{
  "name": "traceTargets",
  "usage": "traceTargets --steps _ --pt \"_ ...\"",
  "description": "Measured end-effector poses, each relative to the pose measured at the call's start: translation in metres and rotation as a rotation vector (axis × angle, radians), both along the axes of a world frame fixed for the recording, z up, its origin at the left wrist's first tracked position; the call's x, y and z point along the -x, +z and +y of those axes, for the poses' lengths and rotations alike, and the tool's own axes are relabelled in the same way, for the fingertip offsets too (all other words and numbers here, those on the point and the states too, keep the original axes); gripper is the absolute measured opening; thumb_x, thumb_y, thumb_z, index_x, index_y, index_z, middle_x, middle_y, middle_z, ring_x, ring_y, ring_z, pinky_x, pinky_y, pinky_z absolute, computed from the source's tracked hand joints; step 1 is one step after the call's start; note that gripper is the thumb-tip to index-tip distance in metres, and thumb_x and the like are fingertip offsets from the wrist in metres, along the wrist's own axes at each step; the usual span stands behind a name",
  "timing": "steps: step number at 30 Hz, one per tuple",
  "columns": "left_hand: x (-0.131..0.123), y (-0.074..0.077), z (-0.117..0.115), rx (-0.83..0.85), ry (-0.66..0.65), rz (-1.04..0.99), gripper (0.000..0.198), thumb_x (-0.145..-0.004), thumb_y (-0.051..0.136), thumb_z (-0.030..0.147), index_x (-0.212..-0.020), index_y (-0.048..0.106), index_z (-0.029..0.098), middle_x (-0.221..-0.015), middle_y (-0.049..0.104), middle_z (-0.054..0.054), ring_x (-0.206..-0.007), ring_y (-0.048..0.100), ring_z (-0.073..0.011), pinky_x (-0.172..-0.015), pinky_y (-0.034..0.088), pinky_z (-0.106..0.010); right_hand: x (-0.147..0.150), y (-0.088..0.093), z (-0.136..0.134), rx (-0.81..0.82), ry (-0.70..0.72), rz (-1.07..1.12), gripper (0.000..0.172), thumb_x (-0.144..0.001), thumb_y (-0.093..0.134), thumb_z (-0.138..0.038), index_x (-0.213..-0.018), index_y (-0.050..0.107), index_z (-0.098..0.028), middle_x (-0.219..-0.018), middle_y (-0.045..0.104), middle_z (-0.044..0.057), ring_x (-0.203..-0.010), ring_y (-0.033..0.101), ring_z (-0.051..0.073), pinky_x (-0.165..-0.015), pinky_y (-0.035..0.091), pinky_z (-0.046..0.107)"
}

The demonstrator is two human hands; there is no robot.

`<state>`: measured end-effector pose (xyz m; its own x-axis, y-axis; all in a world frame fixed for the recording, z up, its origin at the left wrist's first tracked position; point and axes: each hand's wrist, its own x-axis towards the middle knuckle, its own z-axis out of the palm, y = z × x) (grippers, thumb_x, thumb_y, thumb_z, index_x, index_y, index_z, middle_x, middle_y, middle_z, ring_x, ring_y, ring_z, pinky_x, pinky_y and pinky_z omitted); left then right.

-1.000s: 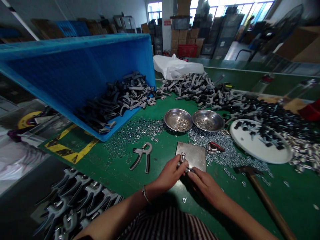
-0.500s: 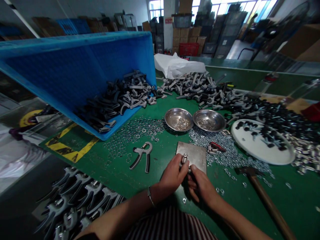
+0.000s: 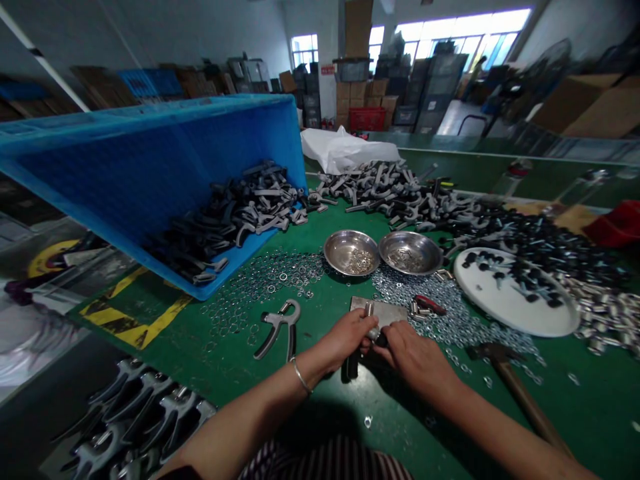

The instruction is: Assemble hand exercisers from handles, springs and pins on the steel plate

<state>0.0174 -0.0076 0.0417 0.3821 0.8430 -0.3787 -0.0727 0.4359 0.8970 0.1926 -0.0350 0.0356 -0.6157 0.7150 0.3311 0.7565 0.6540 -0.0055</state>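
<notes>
Just over the near part of a steel plate (image 3: 387, 312) on a green table (image 3: 325, 310), two bare hands are working close together. Thumb and fingertips of the left hand (image 3: 350, 337) are pinching low on a coiled spring (image 3: 369, 309), apparently keeping it upright. Beside it, the right hand (image 3: 417, 353) is bunching its fingers around a dark knob (image 3: 381, 339), probably for control; how tightly, I cannot tell. Two metal bowls (image 3: 340, 243) of small parts are sitting beyond, likely for easy reach; a hammer (image 3: 530, 405) is lying rightward.

Green table (image 3: 320, 300), blue crate (image 3: 165, 157), two metal bowls (image 3: 341, 249), white tray (image 3: 505, 303), hammer (image 3: 523, 393)
</notes>
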Motion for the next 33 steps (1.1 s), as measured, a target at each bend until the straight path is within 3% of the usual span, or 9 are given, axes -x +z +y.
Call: traceTargets --steps 6,11,14,16,18,20,24,28,33 --pt "-0.015 -0.002 -0.009 -0.014 0.089 0.008 0.023 -0.089 0.054 0.040 -0.095 0.051 0.018 -0.070 0.047 0.005 -0.052 0.044 -0.0079 -0.049 0.035 -0.020 -0.006 -0.006 0.007 0.299 0.020 0.357 0.037 -0.100 0.042 -0.048 -0.081 0.056 -0.019 -0.077 0.058 0.008 -0.073 0.055 0.023 -0.063 0.044 0.035" --pt "-0.017 -0.008 -0.012 -0.590 0.290 0.386 0.020 -0.097 0.042 0.036 -0.095 0.053 0.019 -0.090 0.058 -0.004 -0.083 0.055 -0.0168 -0.079 0.046 -0.030 0.024 -0.010 -0.008 0.697 -0.201 0.905 0.048 -0.101 0.021 -0.059 -0.073 0.040 -0.025 -0.060 0.042 -0.004 -0.049 0.042 0.014 -0.048 0.041 0.027" --pt "-0.003 -0.008 -0.008 -0.911 0.126 0.524 0.017 -0.094 0.046 0.034 -0.089 0.052 0.019 -0.090 0.058 -0.006 -0.090 0.054 -0.0206 -0.087 0.044 -0.036 0.034 -0.002 -0.020 1.199 -0.172 1.137 0.053 -0.100 0.007 -0.062 -0.075 0.036 -0.026 -0.052 0.027 -0.011 -0.035 0.023 0.010 -0.032 0.029 0.022" --pt "0.005 -0.008 -0.006 -0.938 0.008 0.526 0.017 -0.093 0.048 0.035 -0.087 0.052 0.019 -0.088 0.058 -0.006 -0.086 0.054 -0.0202 -0.084 0.045 -0.035 0.030 0.002 -0.022 1.424 -0.134 1.125 0.056 -0.098 0.013 -0.068 -0.081 0.044 -0.024 -0.050 0.037 -0.010 -0.033 0.028 0.010 -0.032 0.031 0.022" --pt "0.008 -0.007 -0.008 -0.799 0.018 0.511 0.020 -0.095 0.046 0.036 -0.086 0.051 0.019 -0.086 0.057 -0.004 -0.082 0.053 -0.0181 -0.079 0.045 -0.033 0.018 0.003 -0.019 1.203 -0.157 0.877 0.052 -0.098 0.028 -0.066 -0.091 0.052 -0.021 -0.061 0.056 -0.002 -0.043 0.047 0.013 -0.041 0.040 0.025" --pt "0.006 -0.007 -0.011 -0.557 0.077 0.412 0.024 -0.096 0.043 0.040 -0.087 0.050 0.019 -0.079 0.054 -0.001 -0.071 0.052 -0.0150 -0.067 0.044 -0.029 0.006 0.002 -0.016 0.760 -0.168 0.542 0.043 -0.098 0.039 -0.059 -0.097 0.055 -0.019 -0.078 0.064 0.006 -0.063 0.060 0.020 -0.054 0.046 0.030" --pt "0.001 -0.006 -0.016 -0.060 0.001 0.060 0.031 -0.089 0.050 0.050 -0.086 0.047 0.019 -0.064 0.047 0.005 -0.047 0.043 -0.0089 -0.046 0.037 -0.022 -0.003 0.003 -0.013 0.209 -0.014 0.079 0.034 -0.103 0.037 -0.044 -0.096 0.058 -0.018 -0.087 0.064 0.011 -0.079 0.060 0.026 -0.062 0.044 0.034" --pt "-0.003 -0.009 -0.018 0.133 -0.007 -0.003 0.033 -0.081 0.060 0.050 -0.083 0.047 0.019 -0.062 0.046 0.007 -0.042 0.040 -0.0061 -0.042 0.033 -0.019 0.001 0.001 -0.008 0.103 0.093 -0.044 0.030 -0.103 0.040 -0.036 -0.087 0.058 -0.019 -0.079 0.061 0.009 -0.079 0.056 0.026 -0.063 0.044 0.034" --pt "-0.013 -0.017 -0.018 -0.033 0.245 0.130 0.024 -0.089 0.051 0.045 -0.089 0.048 0.021 -0.061 0.042 0.008 -0.045 0.039 -0.0082 -0.045 0.032 -0.020 0.005 -0.019 0.001 0.119 0.012 0.110 0.032 -0.105 0.033 -0.035 -0.089 0.056 -0.017 -0.080 0.060 0.009 -0.077 0.056 0.025 -0.065 0.044 0.035"
